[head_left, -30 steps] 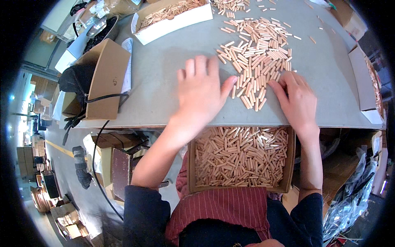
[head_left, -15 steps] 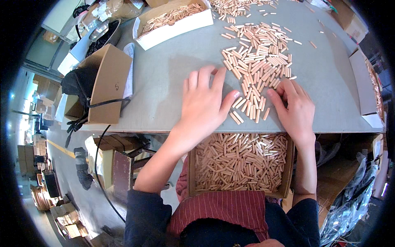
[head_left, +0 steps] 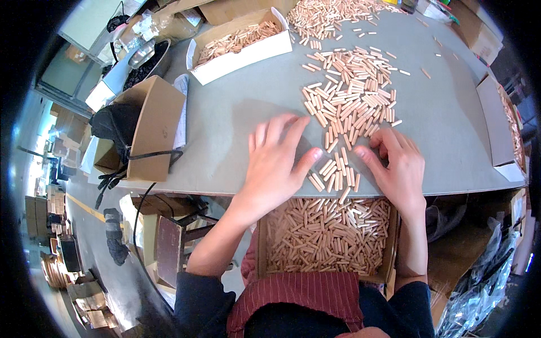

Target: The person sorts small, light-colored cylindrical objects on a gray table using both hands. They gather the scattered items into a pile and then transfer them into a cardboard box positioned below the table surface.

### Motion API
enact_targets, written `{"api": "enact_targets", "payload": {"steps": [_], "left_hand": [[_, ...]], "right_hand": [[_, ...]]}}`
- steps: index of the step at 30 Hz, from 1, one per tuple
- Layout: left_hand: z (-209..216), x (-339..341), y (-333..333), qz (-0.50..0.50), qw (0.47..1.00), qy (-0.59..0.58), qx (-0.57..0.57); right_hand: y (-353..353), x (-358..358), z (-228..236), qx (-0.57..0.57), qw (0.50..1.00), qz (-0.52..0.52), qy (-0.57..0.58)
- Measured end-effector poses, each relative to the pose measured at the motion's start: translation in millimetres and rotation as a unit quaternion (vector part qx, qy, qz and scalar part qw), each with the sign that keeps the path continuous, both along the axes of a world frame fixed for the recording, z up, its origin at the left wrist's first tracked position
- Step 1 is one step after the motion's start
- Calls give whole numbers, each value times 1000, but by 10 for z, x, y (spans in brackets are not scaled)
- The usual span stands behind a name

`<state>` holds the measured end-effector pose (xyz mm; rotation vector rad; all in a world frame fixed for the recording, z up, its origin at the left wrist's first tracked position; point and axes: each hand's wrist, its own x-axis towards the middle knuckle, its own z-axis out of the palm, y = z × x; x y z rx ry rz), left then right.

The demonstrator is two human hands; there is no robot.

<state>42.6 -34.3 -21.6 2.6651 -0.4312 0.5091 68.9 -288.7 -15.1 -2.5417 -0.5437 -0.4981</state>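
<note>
A long pile of small wooden dowels (head_left: 355, 93) runs down the grey table (head_left: 236, 101) towards me. My left hand (head_left: 276, 152) lies left of its near end, fingers apart, thumb tip close to the nearest dowels. On the other side is my right hand (head_left: 400, 163), its fingers bent and its thumb held apart from them; no dowel shows in its grasp. Several dowels lie between the two thumbs, and one pokes over the table's front edge. Below that edge, a cardboard box (head_left: 261, 242) full of dowels sits against my striped maroon apron (head_left: 298, 293).
A white box (head_left: 236, 61) of dowels stands at the far left, near a second heap (head_left: 327, 17). Another white box (head_left: 496, 121) is at the right edge. An open brown carton (head_left: 155, 127) with black cables stands on the left. Clear plastic wrap (head_left: 479, 281) hangs lower right.
Both hands have drawn slightly nearer to the table's front edge. The near dowels have slid towards the edge, one now jutting over the box. The whole view has shifted a little.
</note>
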Motion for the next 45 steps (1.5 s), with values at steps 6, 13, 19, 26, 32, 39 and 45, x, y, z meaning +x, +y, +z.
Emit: {"api": "enact_targets", "payload": {"steps": [6, 13, 19, 26, 32, 39, 45], "left_hand": [[-40, 164, -155, 49, 998, -18, 39], [-90, 242, -252, 48, 997, -46, 50], [-59, 122, -170, 5, 997, -59, 58], [-34, 23, -111, -22, 997, -41, 59], [-66, 81, -155, 7, 999, 0, 31], [-63, 100, -246, -4, 1000, -5, 13], [74, -276, 22, -139, 988, 63, 13]], "right_hand": [[92, 78, -108, -47, 996, -59, -54], [198, 126, -165, -95, 990, -79, -65], [116, 75, -130, -75, 994, -27, -75], [67, 4, -107, -65, 994, 12, -92], [94, 26, -158, -50, 997, -21, -59], [193, -26, -163, -85, 993, -34, -75], [-125, -335, 63, -28, 991, 134, -8]]}}
